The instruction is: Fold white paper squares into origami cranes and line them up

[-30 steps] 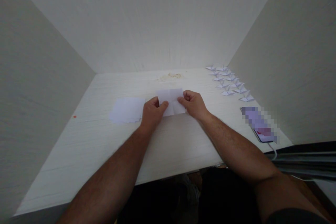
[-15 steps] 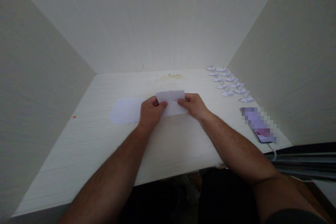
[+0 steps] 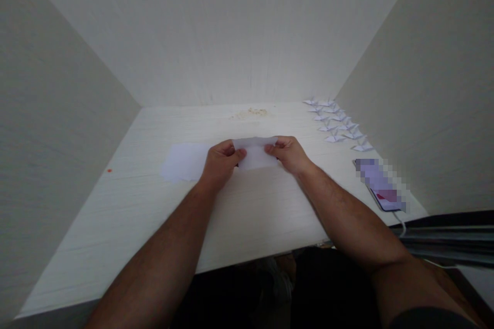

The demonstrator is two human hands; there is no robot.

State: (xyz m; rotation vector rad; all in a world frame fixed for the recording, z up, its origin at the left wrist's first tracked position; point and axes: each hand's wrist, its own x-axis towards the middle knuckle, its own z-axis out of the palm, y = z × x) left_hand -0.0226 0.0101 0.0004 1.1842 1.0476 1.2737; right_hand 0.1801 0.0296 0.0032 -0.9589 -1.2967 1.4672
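A small sheet of white paper [image 3: 255, 157] is held up over the middle of the table, with a crease running across its upper part. My left hand [image 3: 223, 163] grips its left edge, thumb on the near face and fingers behind. On the opposite edge, my right hand [image 3: 290, 154] pinches the paper in the same way. Just left of my left hand lies a stack of white paper sheets [image 3: 185, 162], partly covered by that hand.
Several folded white paper cranes [image 3: 335, 137] stand in rows at the back right. A phone [image 3: 380, 185] with a white cable lies at the right edge. Pale crumbs [image 3: 254, 112] lie near the back wall, and a small orange speck [image 3: 109, 170] is at the left.
My right hand has shifted slightly right, and the paper between my hands now looks wider. Its top edge has tipped lower and a fold line shows. Elsewhere the table looks the same.
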